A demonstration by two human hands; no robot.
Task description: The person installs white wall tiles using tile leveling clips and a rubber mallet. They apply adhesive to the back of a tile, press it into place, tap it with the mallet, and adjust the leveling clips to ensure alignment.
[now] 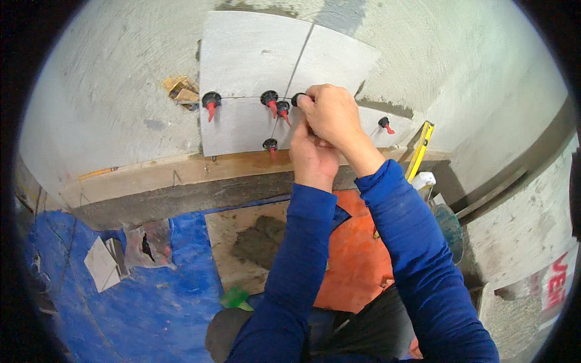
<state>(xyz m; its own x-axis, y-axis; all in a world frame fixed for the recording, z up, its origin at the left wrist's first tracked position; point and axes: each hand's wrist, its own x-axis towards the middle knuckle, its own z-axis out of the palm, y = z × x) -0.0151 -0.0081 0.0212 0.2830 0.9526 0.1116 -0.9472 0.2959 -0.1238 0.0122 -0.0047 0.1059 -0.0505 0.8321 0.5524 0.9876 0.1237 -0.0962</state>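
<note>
Pale grey wall tiles (248, 51) are set on the plastered wall, with thin seams between them. Black round tile levelers with red handles sit along the seams, among them one at the left edge (211, 101), one near the middle (270, 101) and one low down (270, 145). My right hand (336, 115) has thumb and fingers pinched on another black leveler (296, 99) at the horizontal seam. Just beneath it is my left hand (313, 160), palm partly showing and fingers curled up behind the right hand. Whatever those fingers hold is hidden.
A wooden ledge (236, 164) runs under the tiles, with a pencil (98, 172) at its left. Right of my arms lean a yellow spirit level (420, 151) and a bucket (448, 233). Mortar (260, 242) lies on a board below, beside blue sheeting (151, 302) and tile offcuts (101, 265).
</note>
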